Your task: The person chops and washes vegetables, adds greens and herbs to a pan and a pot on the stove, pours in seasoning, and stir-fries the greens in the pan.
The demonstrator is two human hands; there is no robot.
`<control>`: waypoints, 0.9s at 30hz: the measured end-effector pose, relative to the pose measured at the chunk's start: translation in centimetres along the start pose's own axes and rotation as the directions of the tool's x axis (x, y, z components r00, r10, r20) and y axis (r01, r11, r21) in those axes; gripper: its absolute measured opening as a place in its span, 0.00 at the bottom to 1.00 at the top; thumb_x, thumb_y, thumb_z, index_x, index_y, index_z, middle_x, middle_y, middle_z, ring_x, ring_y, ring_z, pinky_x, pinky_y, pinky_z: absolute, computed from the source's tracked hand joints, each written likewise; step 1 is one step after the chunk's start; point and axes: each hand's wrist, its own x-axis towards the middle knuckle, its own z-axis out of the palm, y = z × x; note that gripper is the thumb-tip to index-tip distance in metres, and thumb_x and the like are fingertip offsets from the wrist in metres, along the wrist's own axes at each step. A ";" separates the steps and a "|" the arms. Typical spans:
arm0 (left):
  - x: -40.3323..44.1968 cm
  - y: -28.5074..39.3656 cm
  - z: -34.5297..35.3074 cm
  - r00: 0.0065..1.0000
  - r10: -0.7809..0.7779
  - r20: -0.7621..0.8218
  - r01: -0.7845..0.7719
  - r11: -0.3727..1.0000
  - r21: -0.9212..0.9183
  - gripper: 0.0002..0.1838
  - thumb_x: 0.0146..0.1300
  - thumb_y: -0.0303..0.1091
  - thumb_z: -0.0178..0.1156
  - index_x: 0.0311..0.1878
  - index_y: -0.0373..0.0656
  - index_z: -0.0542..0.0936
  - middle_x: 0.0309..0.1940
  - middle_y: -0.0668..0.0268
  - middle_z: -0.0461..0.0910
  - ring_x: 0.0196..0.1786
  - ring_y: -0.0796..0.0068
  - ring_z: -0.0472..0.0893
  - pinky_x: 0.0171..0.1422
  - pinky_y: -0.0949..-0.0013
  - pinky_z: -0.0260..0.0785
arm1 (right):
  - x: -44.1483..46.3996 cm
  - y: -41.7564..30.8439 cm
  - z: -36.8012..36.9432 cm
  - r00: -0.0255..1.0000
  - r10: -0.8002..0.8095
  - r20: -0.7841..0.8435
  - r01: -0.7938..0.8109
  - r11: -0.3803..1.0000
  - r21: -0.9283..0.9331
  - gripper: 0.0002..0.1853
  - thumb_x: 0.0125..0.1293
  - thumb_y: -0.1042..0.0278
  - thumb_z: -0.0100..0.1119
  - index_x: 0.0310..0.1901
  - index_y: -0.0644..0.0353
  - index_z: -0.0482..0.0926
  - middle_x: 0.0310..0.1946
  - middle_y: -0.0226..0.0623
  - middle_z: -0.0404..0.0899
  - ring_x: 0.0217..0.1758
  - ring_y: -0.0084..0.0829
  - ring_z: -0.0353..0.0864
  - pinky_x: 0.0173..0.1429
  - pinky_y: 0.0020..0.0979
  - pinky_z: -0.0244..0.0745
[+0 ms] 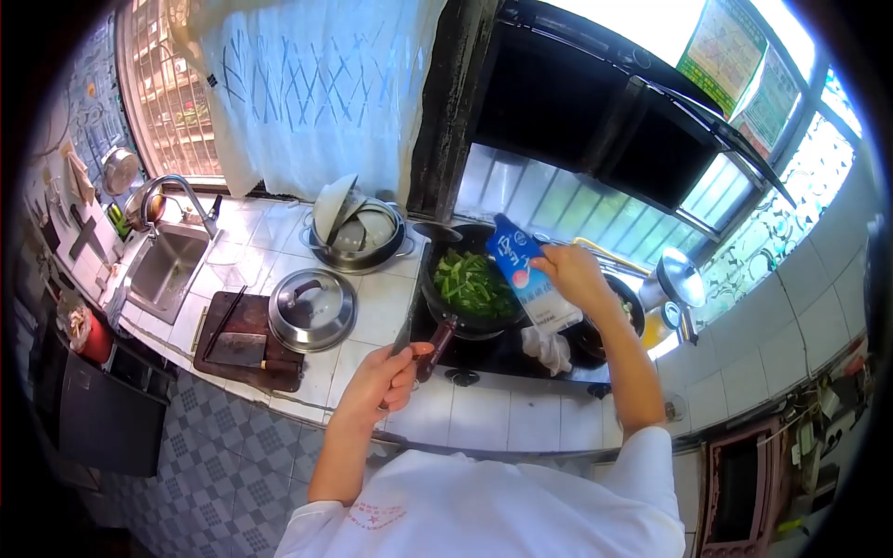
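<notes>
My right hand (572,274) grips a blue-and-white printed bag (535,274), the kind salt is sold in, and holds it tilted at the right side of the wok. Chopped leafy greens (473,284) lie in the dark wok (479,327), whose brown handle (435,352) points toward me. The fingers of my left hand (379,379) are closed round the long handle of a spatula (409,321), beside the wok handle. Its dark head appears to be up at the wok's left rim. Whether anything falls from the bag cannot be seen.
A crumpled white cloth (547,352) lies at the stove's front, near a second pan (595,344). On the left counter are a lidded steel pot (313,312), a cutting board (279,372) with a cleaver (237,350), stacked bowls (358,228) and a sink (167,270). A range hood (605,112) hangs above.
</notes>
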 end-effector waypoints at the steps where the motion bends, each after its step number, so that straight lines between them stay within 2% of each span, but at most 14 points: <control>1: 0.0 0.2 -0.1 1.000 -0.002 0.007 0.002 1.000 0.000 0.15 0.68 0.33 0.44 0.52 0.35 0.70 0.15 0.78 0.57 0.13 0.89 0.53 0.14 0.82 0.45 | 0.2 0.0 -0.1 1.000 0.000 0.008 0.000 1.000 0.015 0.19 0.63 0.51 0.47 0.29 0.61 0.76 0.25 0.47 0.77 0.34 0.49 0.76 0.38 0.45 0.68; 4: 0.2 0.5 -0.2 1.000 0.009 -0.004 -0.009 1.000 0.001 0.16 0.68 0.32 0.44 0.53 0.31 0.68 0.16 0.77 0.57 0.12 0.90 0.53 0.12 0.82 0.44 | 0.8 0.0 0.0 0.997 0.031 -0.066 -0.026 0.996 0.086 0.19 0.63 0.51 0.48 0.29 0.61 0.77 0.25 0.47 0.77 0.34 0.49 0.76 0.38 0.45 0.68; 14: 0.4 1.5 -0.3 1.000 0.007 0.026 -0.007 1.000 -0.002 0.16 0.68 0.32 0.44 0.54 0.30 0.67 0.16 0.77 0.57 0.12 0.91 0.53 0.12 0.83 0.44 | 2.5 1.1 0.0 0.991 0.113 -0.078 -0.105 0.989 0.106 0.19 0.62 0.52 0.49 0.30 0.60 0.78 0.26 0.49 0.77 0.34 0.50 0.76 0.38 0.46 0.68; 19: 0.5 1.6 -0.1 0.999 0.025 0.030 -0.025 1.000 0.018 0.16 0.68 0.32 0.44 0.54 0.30 0.67 0.16 0.77 0.58 0.12 0.90 0.53 0.11 0.83 0.44 | 2.3 1.8 0.4 0.975 0.118 -0.190 -0.101 0.990 0.098 0.18 0.63 0.52 0.49 0.31 0.61 0.77 0.26 0.49 0.77 0.34 0.50 0.76 0.38 0.45 0.68; 26: 0.9 1.7 -0.2 0.999 0.026 0.045 -0.027 1.000 0.005 0.16 0.68 0.32 0.44 0.54 0.30 0.67 0.16 0.77 0.57 0.12 0.90 0.53 0.11 0.83 0.43 | -0.5 1.8 -1.7 0.966 0.212 -0.145 -0.198 0.975 0.104 0.17 0.63 0.54 0.48 0.31 0.61 0.77 0.26 0.49 0.77 0.33 0.51 0.76 0.38 0.45 0.68; 27: 0.9 1.7 -0.2 0.999 0.017 0.042 -0.018 1.000 0.002 0.16 0.68 0.32 0.44 0.54 0.30 0.67 0.16 0.77 0.57 0.12 0.91 0.52 0.11 0.83 0.43 | -1.2 1.6 -1.8 0.957 0.210 -0.200 -0.189 0.975 0.119 0.17 0.63 0.54 0.49 0.31 0.61 0.76 0.25 0.50 0.77 0.33 0.51 0.76 0.37 0.45 0.68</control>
